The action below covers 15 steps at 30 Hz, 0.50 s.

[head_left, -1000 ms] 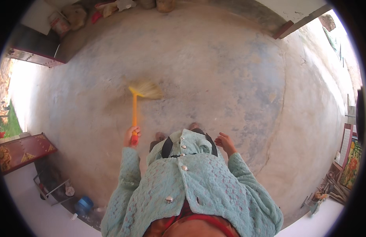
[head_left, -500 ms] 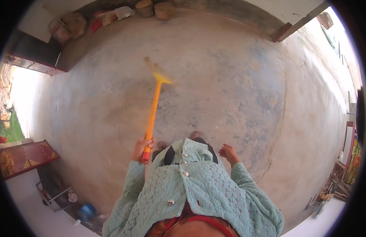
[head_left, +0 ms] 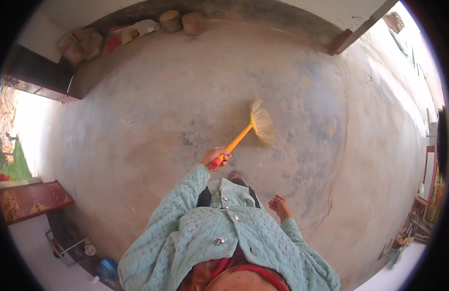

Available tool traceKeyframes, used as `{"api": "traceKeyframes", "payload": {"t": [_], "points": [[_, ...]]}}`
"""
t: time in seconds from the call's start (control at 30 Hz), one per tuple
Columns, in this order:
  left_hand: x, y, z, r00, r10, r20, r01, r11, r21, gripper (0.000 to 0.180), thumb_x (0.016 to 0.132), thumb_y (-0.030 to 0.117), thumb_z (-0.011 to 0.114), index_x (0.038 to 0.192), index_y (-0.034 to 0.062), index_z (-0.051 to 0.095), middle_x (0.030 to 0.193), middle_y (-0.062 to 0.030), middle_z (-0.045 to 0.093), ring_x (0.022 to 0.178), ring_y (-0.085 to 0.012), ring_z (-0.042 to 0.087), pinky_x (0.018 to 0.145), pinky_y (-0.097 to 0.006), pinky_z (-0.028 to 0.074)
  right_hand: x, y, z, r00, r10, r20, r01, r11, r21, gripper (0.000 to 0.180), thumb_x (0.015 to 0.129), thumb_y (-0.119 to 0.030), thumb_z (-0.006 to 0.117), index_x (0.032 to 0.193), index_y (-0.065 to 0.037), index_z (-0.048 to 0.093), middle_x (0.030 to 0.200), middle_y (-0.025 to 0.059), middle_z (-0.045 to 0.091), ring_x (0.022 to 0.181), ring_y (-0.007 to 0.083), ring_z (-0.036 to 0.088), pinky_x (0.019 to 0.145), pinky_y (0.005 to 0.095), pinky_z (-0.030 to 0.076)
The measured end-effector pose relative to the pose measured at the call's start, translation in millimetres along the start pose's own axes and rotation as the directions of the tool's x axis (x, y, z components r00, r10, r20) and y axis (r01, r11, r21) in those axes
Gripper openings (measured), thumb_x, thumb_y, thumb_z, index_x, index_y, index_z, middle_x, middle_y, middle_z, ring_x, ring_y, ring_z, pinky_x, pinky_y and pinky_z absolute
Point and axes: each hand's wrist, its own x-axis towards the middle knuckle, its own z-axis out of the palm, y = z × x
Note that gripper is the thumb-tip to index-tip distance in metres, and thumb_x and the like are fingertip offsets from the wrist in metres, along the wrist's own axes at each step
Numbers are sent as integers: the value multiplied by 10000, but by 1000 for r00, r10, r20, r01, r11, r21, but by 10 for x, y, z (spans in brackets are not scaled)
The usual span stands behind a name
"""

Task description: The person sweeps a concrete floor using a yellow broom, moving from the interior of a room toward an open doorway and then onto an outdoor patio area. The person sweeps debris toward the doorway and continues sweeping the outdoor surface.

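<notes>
My left hand [head_left: 216, 159] is wrapped round the orange handle of a short broom [head_left: 239, 137], near its red end cap. The handle slants away to the right. At its far end, a yellow collar holds fanned-out pale straw bristles [head_left: 262, 124], which appear to be against the concrete floor [head_left: 185, 87]. My right hand [head_left: 280, 207] hangs beside my body on the right, holding nothing, with its fingers loosely bent and partly apart. Both arms wear light green knitted sleeves. One foot [head_left: 235, 174] shows just beyond the cardigan hem.
Two round tubs [head_left: 193, 24] and several bags [head_left: 146, 27] line the far wall. A dark cabinet [head_left: 37, 72] stands at far left, a red panel with gold decoration [head_left: 34, 201] nearer. A blue container [head_left: 108, 268] sits at lower left, a pile of sticks [head_left: 418, 225] at right.
My left hand has swung the broom to the right and nearer, and its handle now tilts rightward. The blurred bristles have become sharp. My right hand has lowered slightly, its fingers bent more.
</notes>
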Motion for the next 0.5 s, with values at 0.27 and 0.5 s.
{"api": "traceKeyframes", "payload": {"t": [0.27,0.5], "points": [[-588,114,-962,934,275,-229,-308,943,-122,193,721,68,507,883,8,422,732,-96,485,525,-71,445,436,-193,369,498,-296,7,999,26,18,-23,990,-139,418,761,-113,460,1160,-23,374,702,93,543,604,196,563,546,307,489],[-1436,358,-1574,761,431,-484,-512,858,-41,191,721,102,521,874,12,448,700,-54,485,527,-78,452,447,-214,396,1209,-1468,1225,942,-151,301,240,927,-288,423,774,-121,472,1167,-10,361,692,85,550,589,162,547,546,282,473]]}}
